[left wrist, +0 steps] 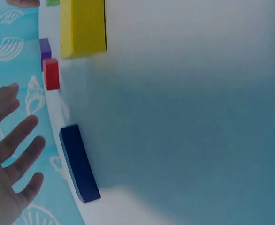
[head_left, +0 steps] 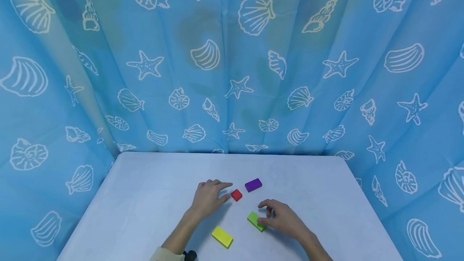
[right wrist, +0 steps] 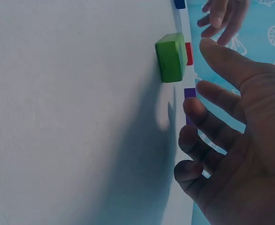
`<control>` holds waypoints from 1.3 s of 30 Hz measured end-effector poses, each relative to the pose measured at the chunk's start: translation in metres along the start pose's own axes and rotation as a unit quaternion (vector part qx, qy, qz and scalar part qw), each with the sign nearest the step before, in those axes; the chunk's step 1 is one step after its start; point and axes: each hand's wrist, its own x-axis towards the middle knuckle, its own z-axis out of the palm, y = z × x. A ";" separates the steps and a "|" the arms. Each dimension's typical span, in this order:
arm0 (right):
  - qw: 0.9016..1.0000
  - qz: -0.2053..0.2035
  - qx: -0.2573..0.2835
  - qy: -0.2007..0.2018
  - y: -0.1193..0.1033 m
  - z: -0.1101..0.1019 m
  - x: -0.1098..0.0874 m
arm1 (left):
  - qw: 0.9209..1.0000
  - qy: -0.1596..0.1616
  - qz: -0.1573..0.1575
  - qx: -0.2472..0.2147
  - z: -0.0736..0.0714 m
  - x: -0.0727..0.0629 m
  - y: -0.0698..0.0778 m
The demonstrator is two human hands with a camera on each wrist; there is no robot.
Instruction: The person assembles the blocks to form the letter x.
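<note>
My left hand (head_left: 208, 197) hovers over the left middle of the table, fingers spread, with nothing held. Its thumb and forefinger point toward a small red block (head_left: 237, 195). A dark blue block (left wrist: 80, 164) lies near this hand in the left wrist view; the hand and arm hide it in the head view. Over the green block (head_left: 253, 218) is my right hand (head_left: 284, 216), its thumb overlapping the block's edge in the head view. From the right wrist, the loosely bent fingers (right wrist: 215, 124) appear apart from that block, gripping nothing.
A purple block (head_left: 253, 185) lies beyond the green one, right of the red. Nearer the front is a yellow block (head_left: 222, 237). All rest on a white table (head_left: 156, 188), backed by a blue shell-patterned curtain (head_left: 232, 63). A black object (head_left: 190, 255) shows at the left wrist.
</note>
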 end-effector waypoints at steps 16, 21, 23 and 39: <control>0.999 -0.004 -0.035 -0.023 0.000 0.009 0.002 | 1.000 -0.023 -0.019 -0.006 0.020 0.009 0.012; 0.999 -0.005 -0.043 -0.025 -0.002 0.009 0.001 | 1.000 -0.021 -0.019 -0.001 0.026 0.013 0.012; 0.998 -0.004 -0.050 -0.026 -0.004 0.009 0.001 | 1.000 -0.020 -0.019 0.004 0.028 0.014 0.012; 0.996 -0.023 -0.077 -0.024 -0.006 0.011 -0.001 | 0.999 -0.017 -0.035 0.000 0.028 0.017 0.020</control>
